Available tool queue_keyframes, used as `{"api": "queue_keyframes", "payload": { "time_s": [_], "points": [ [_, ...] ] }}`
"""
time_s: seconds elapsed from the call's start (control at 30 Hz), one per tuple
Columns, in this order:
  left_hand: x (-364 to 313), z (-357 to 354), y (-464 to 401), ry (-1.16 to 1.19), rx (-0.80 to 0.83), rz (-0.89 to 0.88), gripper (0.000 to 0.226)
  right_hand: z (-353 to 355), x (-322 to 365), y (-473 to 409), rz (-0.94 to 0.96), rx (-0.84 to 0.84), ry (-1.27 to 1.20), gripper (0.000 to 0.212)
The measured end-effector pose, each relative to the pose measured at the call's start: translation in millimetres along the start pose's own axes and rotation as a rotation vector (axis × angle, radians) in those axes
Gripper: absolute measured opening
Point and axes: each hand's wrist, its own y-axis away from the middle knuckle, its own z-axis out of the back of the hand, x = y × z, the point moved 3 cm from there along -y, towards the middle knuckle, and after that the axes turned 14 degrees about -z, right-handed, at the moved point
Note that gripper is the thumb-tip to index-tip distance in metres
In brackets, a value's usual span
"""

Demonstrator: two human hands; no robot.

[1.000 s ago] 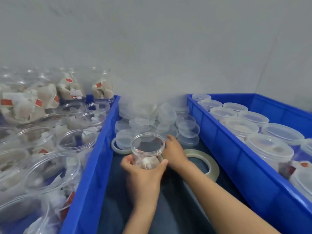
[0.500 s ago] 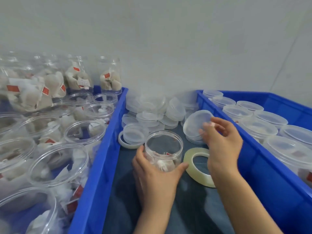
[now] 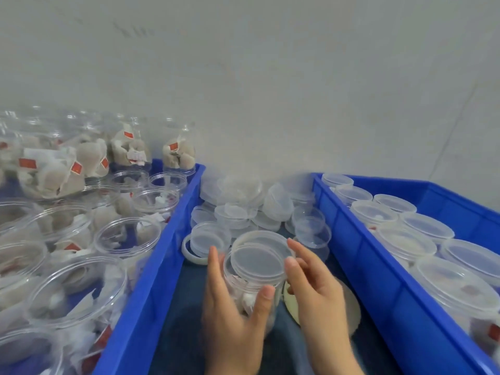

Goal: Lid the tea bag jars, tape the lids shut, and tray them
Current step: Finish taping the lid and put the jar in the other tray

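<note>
Jar (image 3: pixel 250 288) upright on cloth between the two blue bins, gripped round its wall by left hand (image 3: pixel 232 318) for steadiness; lid (image 3: pixel 260 257) tilted over the mouth, pinched at its rim by right hand (image 3: pixel 313 288) for seating.

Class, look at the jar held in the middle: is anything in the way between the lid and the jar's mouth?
Nothing visible. The right hand holds the lid tilted right over the mouth of the jar, which the left hand grips.
</note>
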Motion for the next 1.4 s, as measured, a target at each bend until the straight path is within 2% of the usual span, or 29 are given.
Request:
{"api": "queue_keyframes", "payload": {
  "time_s": [0.17, 0.3, 0.47, 0.77, 0.87, 0.97, 1.03, 1.1, 1.17, 1.23, 1.3, 1.4],
  "points": [
    [3.2, -3.5, -1.8, 0.080, 0.033, -0.004, 0.087, -7.0, -6.1, 0.4, 0.070, 0.021, 0.191, 0.024],
    [9.2, -4.8, -0.6, 0.164, 0.028, 0.016, 0.087, -11.5, -13.4, 1.7, 0.058, 0.097, 0.148, 0.026],
    [13.2, -6.5, -0.2, 0.218, 0.005, 0.027, 0.097, -11.1, -14.8, 3.8, 0.073, 0.127, 0.055, 0.049],
    [17.5, -9.2, -0.1, 0.252, -0.046, 0.037, 0.084, -9.1, -12.6, 3.3, 0.077, 0.117, 0.049, 0.055],
    [19.2, -8.7, 0.7, 0.289, -0.037, 0.047, 0.089, -8.4, -14.3, 2.5, 0.055, 0.130, 0.035, 0.058],
    [22.2, -8.5, 1.4, 0.270, 0.036, 0.053, 0.095, -7.7, -14.8, 2.4, 0.068, 0.160, 0.049, 0.045],
    [25.7, -9.7, 1.8, 0.182, 0.061, 0.086, 0.100, -7.8, -15.6, 2.5, 0.081, 0.168, 0.068, 0.033],
    [28.1, -11.5, 1.3, 0.105, 0.057, 0.111, 0.099, -8.4, -15.5, 2.7, 0.094, 0.144, 0.058, 0.030],
    [30.9, -13.6, 1.2, 0.098, 0.038, 0.114, 0.097, -8.6, -15.5, 4.0, 0.126, 0.083, 0.029, 0.026],
    [33.0, -14.2, 2.7, 0.109, 0.013, 0.100, 0.097, -4.8, -15.2, 5.3, 0.176, -0.058, 0.032, 0.022],
    [33.2, -14.6, 4.8, 0.130, 0.009, 0.079, 0.100, -1.9, -14.4, 5.9, 0.200, -0.142, 0.012, 0.024],
    [32.9, -14.8, 5.3, 0.147, 0.002, 0.057, 0.101, -6.7, -14.6, 5.1, 0.155, -0.033, -0.006, 0.038]
  ]
}}
